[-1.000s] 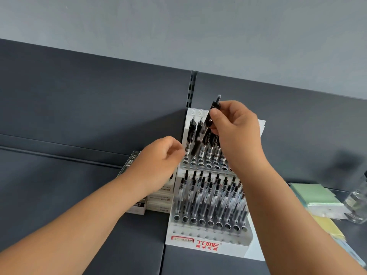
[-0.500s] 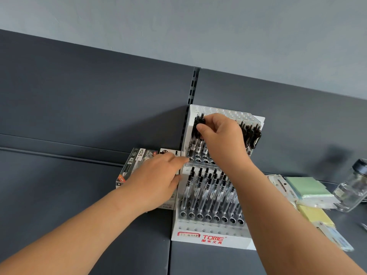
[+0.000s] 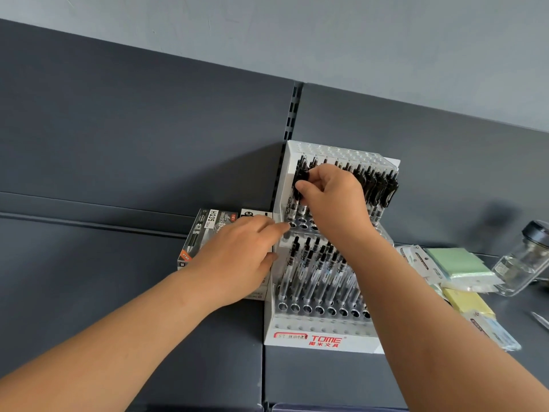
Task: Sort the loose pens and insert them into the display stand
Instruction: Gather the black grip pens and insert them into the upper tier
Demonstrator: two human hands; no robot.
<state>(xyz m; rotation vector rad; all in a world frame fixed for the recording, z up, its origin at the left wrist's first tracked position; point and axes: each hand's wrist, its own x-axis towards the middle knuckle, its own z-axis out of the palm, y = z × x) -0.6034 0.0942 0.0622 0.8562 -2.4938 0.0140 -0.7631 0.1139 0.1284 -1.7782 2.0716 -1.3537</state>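
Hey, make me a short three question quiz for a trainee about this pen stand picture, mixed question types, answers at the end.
1. True or false: the right hand pinches a black pen at the upper tier of the display stand.
2. Where is the left hand? A round a mug; B fingers straight, at the stand's left edge, over the pen boxes; C on a keyboard.
3. Which word is printed in red on the stand's front?
Key: 1 true; 2 B; 3 TOME.
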